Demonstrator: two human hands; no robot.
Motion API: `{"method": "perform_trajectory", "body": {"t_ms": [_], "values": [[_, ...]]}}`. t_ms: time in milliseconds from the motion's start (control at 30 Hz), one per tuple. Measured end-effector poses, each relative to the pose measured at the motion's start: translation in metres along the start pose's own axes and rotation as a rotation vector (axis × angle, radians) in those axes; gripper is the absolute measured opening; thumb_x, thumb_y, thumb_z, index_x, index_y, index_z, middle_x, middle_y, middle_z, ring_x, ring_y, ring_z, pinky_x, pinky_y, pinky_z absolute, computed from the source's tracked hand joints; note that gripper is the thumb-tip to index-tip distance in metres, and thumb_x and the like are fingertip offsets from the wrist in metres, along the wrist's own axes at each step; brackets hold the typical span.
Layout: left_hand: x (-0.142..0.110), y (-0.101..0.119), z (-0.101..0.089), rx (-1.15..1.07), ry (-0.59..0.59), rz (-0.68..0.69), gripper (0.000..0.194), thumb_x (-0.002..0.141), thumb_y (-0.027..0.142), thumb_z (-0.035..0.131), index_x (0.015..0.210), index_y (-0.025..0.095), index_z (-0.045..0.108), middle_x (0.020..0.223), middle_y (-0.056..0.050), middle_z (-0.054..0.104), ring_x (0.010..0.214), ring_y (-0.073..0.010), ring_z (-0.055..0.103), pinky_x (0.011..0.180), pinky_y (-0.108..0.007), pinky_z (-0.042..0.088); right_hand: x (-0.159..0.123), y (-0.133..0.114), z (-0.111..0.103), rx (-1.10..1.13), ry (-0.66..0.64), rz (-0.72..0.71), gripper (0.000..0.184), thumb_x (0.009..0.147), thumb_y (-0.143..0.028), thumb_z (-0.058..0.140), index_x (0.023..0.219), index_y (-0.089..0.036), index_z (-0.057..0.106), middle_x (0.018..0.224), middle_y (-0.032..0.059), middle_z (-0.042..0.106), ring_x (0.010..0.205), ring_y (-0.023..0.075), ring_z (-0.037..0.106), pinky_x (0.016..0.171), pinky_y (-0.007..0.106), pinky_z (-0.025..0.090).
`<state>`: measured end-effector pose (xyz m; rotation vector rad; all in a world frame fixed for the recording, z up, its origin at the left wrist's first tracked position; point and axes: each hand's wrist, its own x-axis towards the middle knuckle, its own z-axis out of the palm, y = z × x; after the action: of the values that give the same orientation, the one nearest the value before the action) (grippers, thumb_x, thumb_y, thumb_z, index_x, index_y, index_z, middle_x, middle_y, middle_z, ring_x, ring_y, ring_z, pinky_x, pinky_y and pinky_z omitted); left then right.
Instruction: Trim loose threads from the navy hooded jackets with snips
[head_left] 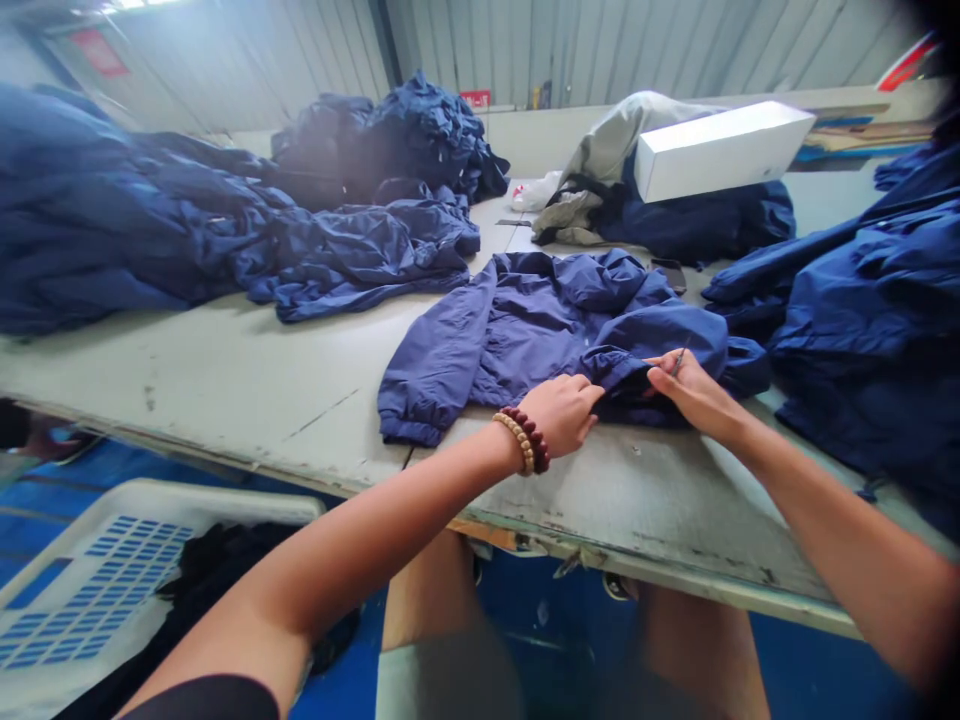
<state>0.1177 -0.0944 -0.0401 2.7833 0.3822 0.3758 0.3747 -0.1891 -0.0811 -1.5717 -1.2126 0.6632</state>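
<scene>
A blue jacket [540, 320] lies spread on the worn pale table [247, 390] in front of me. My left hand [564, 410], with beaded bracelets at the wrist, is closed on a fold of the jacket's near edge. My right hand [690, 392] pinches the same edge just to the right and holds a small thin metal tool [679, 361] between its fingers, its tip against the fabric.
Heaps of blue jackets [135, 230] cover the table's left and back, with more blue jackets [870, 300] at the right. A white box [720, 150] rests on a garment pile at the back. A white plastic basket [97, 580] stands on the blue floor at lower left.
</scene>
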Motion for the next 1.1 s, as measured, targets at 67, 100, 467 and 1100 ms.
{"method": "perform_trajectory", "body": {"t_ms": [67,100,467,1100], "values": [[-0.03,0.006,-0.02,0.066,-0.047,0.027,0.041,0.096,0.012,0.06,0.136,0.015,0.068,0.132,-0.017,0.069,0.121,-0.0309,0.065,0.106,-0.044,0.051,-0.003,-0.009,0.002,0.022,0.048,0.039,0.069,0.078,-0.085,0.076,0.095,-0.029,0.038,0.119,0.0144,0.072,0.094,0.0311,0.073,0.083,0.05,0.063],[-0.048,0.006,-0.032,0.102,-0.043,0.011,0.043,0.096,0.01,0.058,0.137,0.016,0.067,0.134,-0.016,0.069,0.122,-0.0304,0.064,0.106,-0.044,0.051,-0.007,-0.016,0.004,-0.024,0.105,0.038,0.068,0.078,-0.082,0.078,0.095,-0.029,0.038,0.117,0.015,0.073,0.092,0.032,0.073,0.081,0.05,0.062],[-0.196,-0.051,-0.111,0.335,-0.015,-0.51,0.039,0.092,0.025,0.062,0.129,0.015,0.064,0.128,-0.016,0.066,0.121,-0.0334,0.062,0.107,-0.048,0.052,-0.076,-0.094,0.088,-0.318,0.063,-0.297,0.034,0.097,-0.052,0.071,0.104,-0.028,0.047,0.112,0.0134,0.076,0.101,0.0333,0.075,0.093,0.053,0.058],[-0.177,-0.044,-0.084,-0.395,0.593,-0.569,0.016,0.097,0.033,0.062,0.104,0.019,0.066,0.1,-0.006,0.076,0.087,-0.0187,0.076,0.073,-0.03,0.058,-0.037,-0.138,0.229,0.129,-0.089,-0.188,0.052,0.081,-0.053,0.086,0.098,-0.027,0.045,0.112,0.0111,0.076,0.087,0.0258,0.077,0.077,0.043,0.065]]}}
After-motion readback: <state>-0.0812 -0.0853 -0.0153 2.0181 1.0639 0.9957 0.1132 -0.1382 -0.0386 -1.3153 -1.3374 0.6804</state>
